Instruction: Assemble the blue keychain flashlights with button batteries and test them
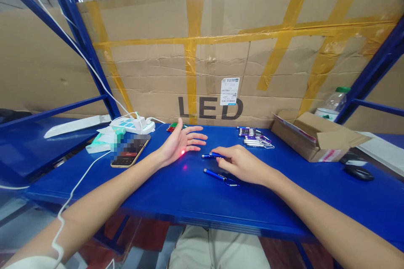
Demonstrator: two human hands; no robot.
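My right hand [241, 163] is closed around a small blue laser pointer [207, 156], whose silver tip points left. A red light spot shows on the lower edge of my left hand [177, 143], with a fainter glow on the table below. That left hand is held palm turned inward, fingers spread, and nothing is in it. Just in front of my right hand lies another blue laser pointer [215, 174] with a clip at its end. Behind my left fingers, several red and green pieces [172, 127] are partly hidden.
On the blue table [176, 197], several purple, dark and silver pointers [254, 138] lie behind my right hand. An open cardboard box [318, 138] and a black mouse [359, 172] are at right. A phone [131, 153] and a power strip [134, 125] are at left. Large cardboard [158, 71] stands behind.
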